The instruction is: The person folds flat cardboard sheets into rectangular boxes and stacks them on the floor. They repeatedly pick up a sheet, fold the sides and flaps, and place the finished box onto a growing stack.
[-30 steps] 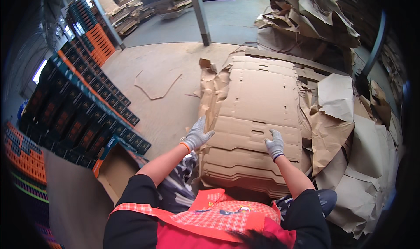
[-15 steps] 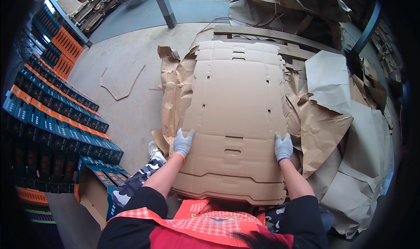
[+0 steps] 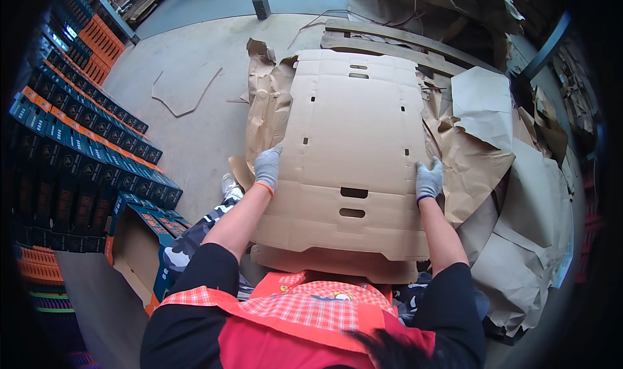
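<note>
While the left hand [image 3: 267,168] is gripping its left edge and the right hand [image 3: 429,179] is gripping its right edge, the flat cardboard sheet [image 3: 357,164] is stretching between them. Both hands are curling partly closed, but I cannot tell how far the hidden fingers are reaching under. Its near edge is hanging over a lower sheet [image 3: 334,262]. Crumpled paper [image 3: 265,106] is sitting beside the far left edge, and brown paper [image 3: 480,168] is crowding the right. Farther left, the floor [image 3: 195,135] is giving wide room before the dark boxes [image 3: 139,181].
</note>
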A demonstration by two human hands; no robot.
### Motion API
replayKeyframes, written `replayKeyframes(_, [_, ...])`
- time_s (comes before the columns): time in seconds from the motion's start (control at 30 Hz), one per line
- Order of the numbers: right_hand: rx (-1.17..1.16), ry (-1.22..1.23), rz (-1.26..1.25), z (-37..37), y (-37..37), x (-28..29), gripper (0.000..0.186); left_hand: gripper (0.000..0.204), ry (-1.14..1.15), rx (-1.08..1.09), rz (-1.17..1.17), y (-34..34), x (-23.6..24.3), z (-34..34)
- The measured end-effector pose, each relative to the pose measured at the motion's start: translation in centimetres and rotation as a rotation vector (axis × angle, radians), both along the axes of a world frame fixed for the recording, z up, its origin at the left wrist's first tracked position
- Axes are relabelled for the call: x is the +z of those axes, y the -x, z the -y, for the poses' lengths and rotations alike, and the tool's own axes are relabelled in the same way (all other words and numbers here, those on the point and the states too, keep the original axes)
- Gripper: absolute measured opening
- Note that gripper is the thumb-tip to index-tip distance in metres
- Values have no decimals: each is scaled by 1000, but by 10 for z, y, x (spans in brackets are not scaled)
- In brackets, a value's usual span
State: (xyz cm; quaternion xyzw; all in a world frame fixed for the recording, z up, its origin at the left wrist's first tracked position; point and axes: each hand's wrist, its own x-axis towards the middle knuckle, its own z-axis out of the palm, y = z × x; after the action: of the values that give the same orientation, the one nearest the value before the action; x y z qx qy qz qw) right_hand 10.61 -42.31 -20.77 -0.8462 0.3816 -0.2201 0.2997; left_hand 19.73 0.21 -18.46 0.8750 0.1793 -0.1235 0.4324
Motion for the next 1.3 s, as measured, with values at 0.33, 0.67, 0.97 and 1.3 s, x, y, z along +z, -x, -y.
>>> replayKeyframes(0.33, [323, -1063, -202, -2, 67, 38, 31, 44, 772, -6, -188, 78, 13, -19])
replayKeyframes(0.67, [821, 43, -49, -100, 59, 12, 54, 55, 274, -175, 397, 98, -9, 85])
replayKeyframes(0.97, [1733, 804, -396, 13, 95, 91, 24, 43, -550, -1738, 564, 103, 44, -35])
replayKeyframes(1.3, [1208, 356, 345, -46, 130, 165, 19, 29, -479, -890, 687, 167, 110, 28])
